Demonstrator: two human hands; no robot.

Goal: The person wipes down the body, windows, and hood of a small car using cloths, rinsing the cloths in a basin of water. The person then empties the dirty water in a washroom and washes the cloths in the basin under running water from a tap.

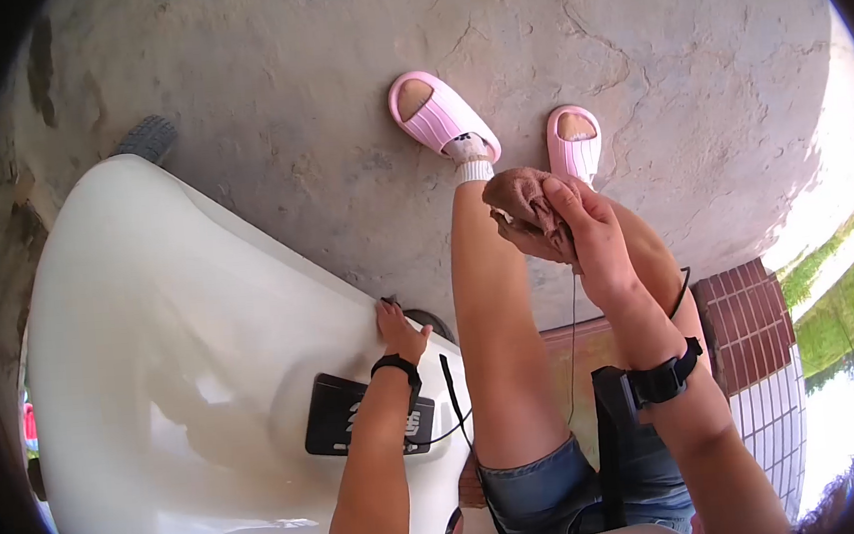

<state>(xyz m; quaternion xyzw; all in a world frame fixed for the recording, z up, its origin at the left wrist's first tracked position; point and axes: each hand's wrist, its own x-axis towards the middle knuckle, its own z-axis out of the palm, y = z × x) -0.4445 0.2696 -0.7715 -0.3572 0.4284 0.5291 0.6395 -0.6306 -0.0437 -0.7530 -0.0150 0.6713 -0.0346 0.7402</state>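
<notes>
A crumpled brown cloth (522, 199) is gripped in my right hand (590, 229), thumb pressed on top, held up in front of my legs. My left hand (402, 331) rests on the lower edge of a white vehicle's rear bumper (177, 277), its thumb spread from the fingers. Something small and dark shows at the fingertips, too small to name. Beside my left wrist is a black number plate (333, 415) with white characters, partly covered by my forearm. Dark bands circle both wrists.
My feet, in pink slippers (446, 120), stand on cracked concrete ground (313, 95). A tyre (146, 138) shows past the vehicle's far end. To the right is a low wall with brown and white tiles (747, 322), with grass beyond. Thin black cables hang near my legs.
</notes>
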